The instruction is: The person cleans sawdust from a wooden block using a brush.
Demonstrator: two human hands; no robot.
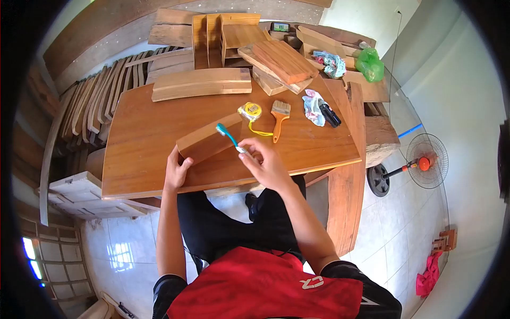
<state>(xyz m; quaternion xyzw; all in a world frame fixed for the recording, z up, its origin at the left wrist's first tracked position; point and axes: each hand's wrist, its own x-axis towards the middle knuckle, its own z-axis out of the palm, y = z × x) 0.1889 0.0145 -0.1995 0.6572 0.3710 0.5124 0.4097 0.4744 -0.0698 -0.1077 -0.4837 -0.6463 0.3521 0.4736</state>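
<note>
My left hand (177,169) grips the near left end of a wooden block (207,139), thumb on its near side and fingers round the end. The block lies slantwise on the wooden table (138,143). In my right hand (264,164) is a teal toothbrush (228,135), pinched by its pale handle between thumb and fingers. Its white bristle head points up and left, overlapping the block's side in this view. Just beyond the block are a yellow-corded roll (251,110) and a paintbrush (280,119) with an orange handle.
A crumpled cloth (314,108) and a black bottle-like object (330,115) lie at the right. Along the far edge sit a long wooden piece (202,85), stacked boards (284,59) and a wooden organizer (241,34). A standing fan (424,163) is on the floor at right.
</note>
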